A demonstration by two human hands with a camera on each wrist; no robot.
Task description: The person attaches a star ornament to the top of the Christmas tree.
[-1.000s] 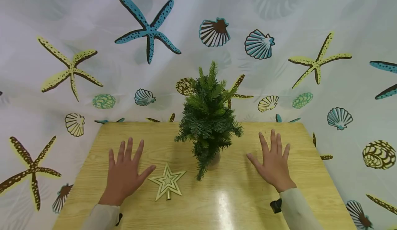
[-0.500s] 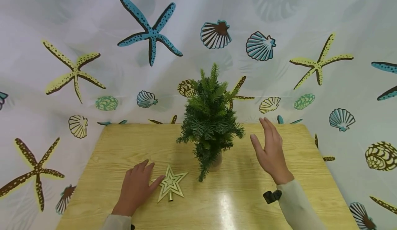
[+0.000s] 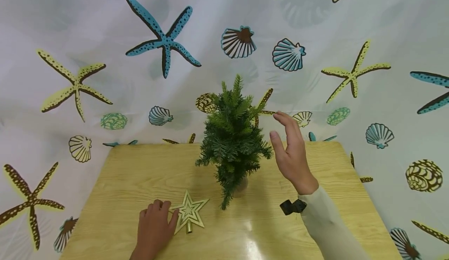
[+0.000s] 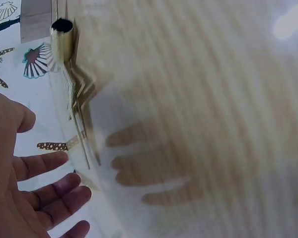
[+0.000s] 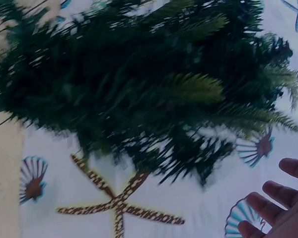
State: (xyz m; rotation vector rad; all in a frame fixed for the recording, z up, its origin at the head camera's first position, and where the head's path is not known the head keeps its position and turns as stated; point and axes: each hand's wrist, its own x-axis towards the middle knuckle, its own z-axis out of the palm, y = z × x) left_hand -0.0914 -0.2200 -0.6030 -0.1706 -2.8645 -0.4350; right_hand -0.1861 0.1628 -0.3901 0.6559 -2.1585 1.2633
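A small artificial Christmas tree (image 3: pixel 231 135) stands upright on a round base (image 3: pixel 241 185) near the table's middle. To its left lies a gold star tree topper (image 3: pixel 189 210) with a short tube at its foot. My left hand (image 3: pixel 154 227) is at the star's left side, its thumb overlapping the star's left edge in the head view. Seen from the left wrist, the fingers (image 4: pixel 59 203) are loosely bent and apart from the star topper (image 4: pixel 64 44). My right hand (image 3: pixel 292 154) is raised to the right of the tree, fingers gently bent, holding nothing.
The wooden table (image 3: pixel 140 166) reaches back to a white curtain (image 3: pixel 217 2) printed with starfish and shells, which also hangs at both sides. A black strap piece (image 3: pixel 292 206) sits at the right wrist.
My left hand has moved down and right to the star, its spread fingers drawing together. My right hand has risen and moved left toward the tree. Tree and star stay in place.
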